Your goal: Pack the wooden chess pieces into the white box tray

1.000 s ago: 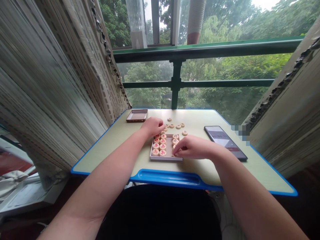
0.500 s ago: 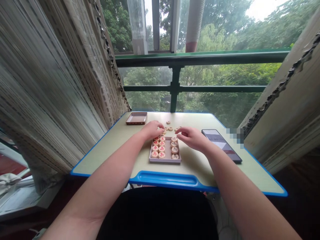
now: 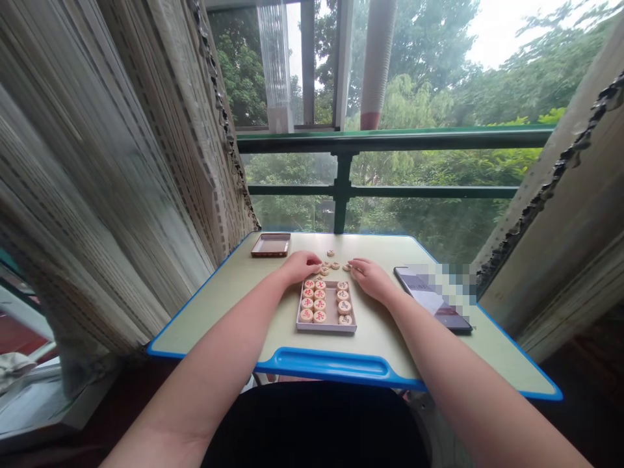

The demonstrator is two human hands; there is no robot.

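Observation:
An open shallow box of Chinese chess pieces lies in front of me. Red-marked pieces fill two columns on its left, dark-marked pieces line its right side, and a bare strip runs between. Beyond the box, several loose pieces are scattered. My left hand is at their left, its fingers closed on a pale Chinese chess piece. On the right, my right hand has its fingertips pinched together at a piece beside another loose piece; the fingers partly hide what they grip.
A brown-edged box lid lies at the table's far left. A phone, partly blurred, rests right of my right forearm. The blue-rimmed table has a moulded groove at its front edge. Curtains hang on both sides, with a railing behind.
The view has tilted up slightly, so the table sits lower. My right hand's fingers have come together at a loose piece. My left hand has shifted slightly away from the box.

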